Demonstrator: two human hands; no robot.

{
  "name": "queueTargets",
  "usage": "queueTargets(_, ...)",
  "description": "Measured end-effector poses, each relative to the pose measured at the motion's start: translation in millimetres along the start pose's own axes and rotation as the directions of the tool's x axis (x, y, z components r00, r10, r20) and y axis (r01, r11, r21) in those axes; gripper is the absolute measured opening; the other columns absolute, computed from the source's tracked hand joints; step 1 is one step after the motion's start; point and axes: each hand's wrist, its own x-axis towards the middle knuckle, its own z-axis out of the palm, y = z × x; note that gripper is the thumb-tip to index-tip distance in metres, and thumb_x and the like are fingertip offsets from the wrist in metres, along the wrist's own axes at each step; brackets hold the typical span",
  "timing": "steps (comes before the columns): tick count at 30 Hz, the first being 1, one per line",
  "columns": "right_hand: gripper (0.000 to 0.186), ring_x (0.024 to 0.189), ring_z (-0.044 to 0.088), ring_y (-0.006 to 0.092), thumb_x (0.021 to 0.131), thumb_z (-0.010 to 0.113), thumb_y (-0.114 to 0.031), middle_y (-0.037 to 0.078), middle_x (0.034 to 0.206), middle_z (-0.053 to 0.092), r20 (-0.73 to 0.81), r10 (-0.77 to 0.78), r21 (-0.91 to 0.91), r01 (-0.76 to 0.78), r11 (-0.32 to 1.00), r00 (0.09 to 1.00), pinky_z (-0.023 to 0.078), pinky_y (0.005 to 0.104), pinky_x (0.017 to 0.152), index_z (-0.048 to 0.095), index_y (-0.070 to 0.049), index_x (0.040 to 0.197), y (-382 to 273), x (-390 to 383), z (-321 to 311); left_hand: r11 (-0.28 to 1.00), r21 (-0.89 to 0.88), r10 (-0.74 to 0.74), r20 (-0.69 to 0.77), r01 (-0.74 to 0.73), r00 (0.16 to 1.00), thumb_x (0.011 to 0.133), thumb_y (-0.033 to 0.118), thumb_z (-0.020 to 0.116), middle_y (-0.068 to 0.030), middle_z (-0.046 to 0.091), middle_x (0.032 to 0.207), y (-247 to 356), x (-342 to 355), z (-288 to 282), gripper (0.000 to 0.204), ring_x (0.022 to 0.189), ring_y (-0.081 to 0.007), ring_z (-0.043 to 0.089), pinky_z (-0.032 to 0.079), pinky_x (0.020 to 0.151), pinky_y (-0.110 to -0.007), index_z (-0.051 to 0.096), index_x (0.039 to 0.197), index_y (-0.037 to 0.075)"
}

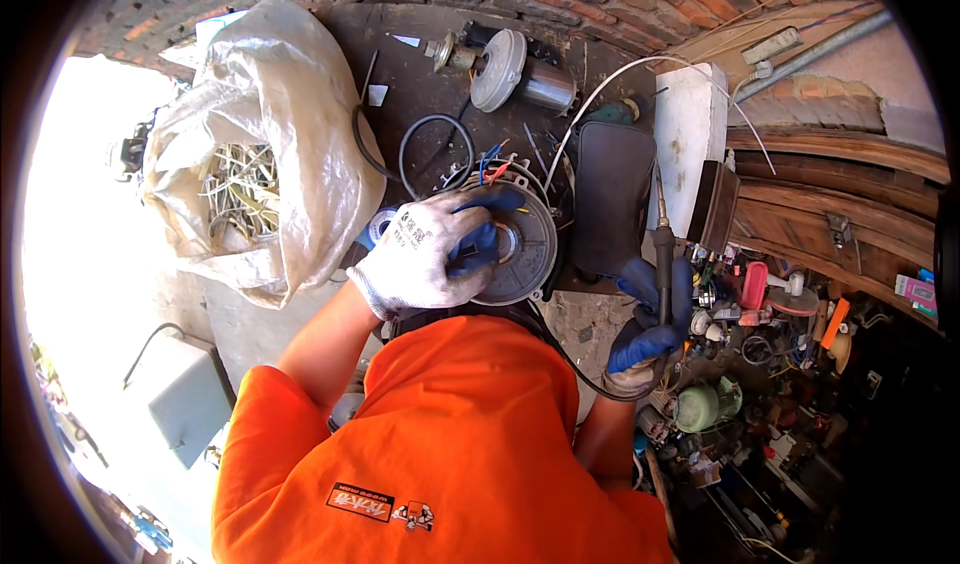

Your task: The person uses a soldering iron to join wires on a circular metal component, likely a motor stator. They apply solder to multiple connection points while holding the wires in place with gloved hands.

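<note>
My left hand [425, 249], in a white glove with blue palm and fingers, lies over a round grey motor housing [537, 239]. Its fingers curl onto the housing and hide part of its centre. Red and blue wires [497, 172] stick up at the housing's far edge. Off to the right, my right hand [655, 324], also gloved, is closed round the dark handle of a soldering iron [663, 254]. The iron's tip points away from me, apart from the motor. A small spool [379, 226] shows partly beside my left hand.
At left stands a translucent plastic sack [315, 154] with scrap strips inside. Another motor with a silver body [545, 86] lies at the back of the dark table [420, 39]. A black pad [610, 194] and a white block [690, 114] sit right. Mixed parts crowd the lower right.
</note>
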Motion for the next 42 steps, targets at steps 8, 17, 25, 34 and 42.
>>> queueTargets(8, 0.07, 0.063, 0.058, 0.0173, 0.103, 0.045, -0.052, 0.015, 0.077, 0.069, -0.013, 0.217, 0.114, -0.215, 0.97, 0.976, 0.047, 0.0285, 0.064, 0.046, 0.007, 0.141, -29, 9, -28, 0.992, 0.045, 0.125, -0.101, -0.121, 0.987, 0.071, 0.019, 0.08, -0.0217, 0.066, 0.115, -10, -8, 12, 0.033, 0.092, -0.0383, 0.068, 0.055, 0.078, -0.044, 0.065, 0.096, 0.004)
queueTargets(17, 0.048, 0.077, 0.061, 0.0186, 0.085, 0.077, -0.014, 0.015, 0.102, 0.066, 0.19, 0.173, 0.392, -0.236, 0.889, 0.967, 0.052, 0.0349, 0.065, 0.059, 0.007, 0.124, -16, 38, -40, 0.989, -0.052, 0.123, -0.211, -0.137, 0.97, 0.074, 0.017, 0.078, -0.0172, 0.063, 0.084, -21, -12, 17, 0.029, 0.075, -0.0373, 0.064, 0.053, 0.067, -0.044, 0.062, 0.092, 0.001)
queueTargets(25, 0.031, 0.068, 0.063, 0.0159, 0.096, 0.065, -0.02, 0.016, 0.091, 0.071, 0.278, 0.247, 0.378, -0.342, 0.86, 0.928, 0.048, 0.0272, 0.06, 0.063, 0.006, 0.113, -3, 69, -25, 0.959, -0.181, 0.193, -0.15, -0.219, 0.97, 0.074, 0.014, 0.074, -0.0201, 0.061, 0.078, -38, -8, 8, 0.026, 0.071, -0.0406, 0.062, 0.052, 0.064, -0.045, 0.061, 0.09, -0.002)
queueTargets(34, 0.03, 0.079, 0.065, 0.0156, 0.095, 0.064, -0.017, 0.014, 0.102, 0.069, 0.41, 0.315, 0.473, -0.495, 0.729, 0.856, 0.05, 0.0301, 0.067, 0.063, 0.007, 0.114, 18, 80, -13, 0.962, -0.233, 0.127, -0.089, -0.145, 0.988, 0.078, 0.017, 0.07, -0.0206, 0.061, 0.079, -35, -8, -1, 0.023, 0.073, -0.0432, 0.061, 0.051, 0.066, -0.045, 0.06, 0.089, 0.0)
queueTargets(42, 0.029, 0.083, 0.067, 0.0208, 0.092, 0.063, -0.015, 0.015, 0.105, 0.07, 0.454, 0.344, 0.525, -0.558, 0.642, 0.822, 0.051, 0.0344, 0.073, 0.064, 0.007, 0.111, 29, 85, -4, 0.966, -0.214, 0.116, -0.124, -0.141, 0.985, 0.078, 0.015, 0.071, -0.0216, 0.06, 0.078, -37, -8, 4, 0.023, 0.074, -0.0441, 0.06, 0.05, 0.066, -0.046, 0.059, 0.089, -0.001)
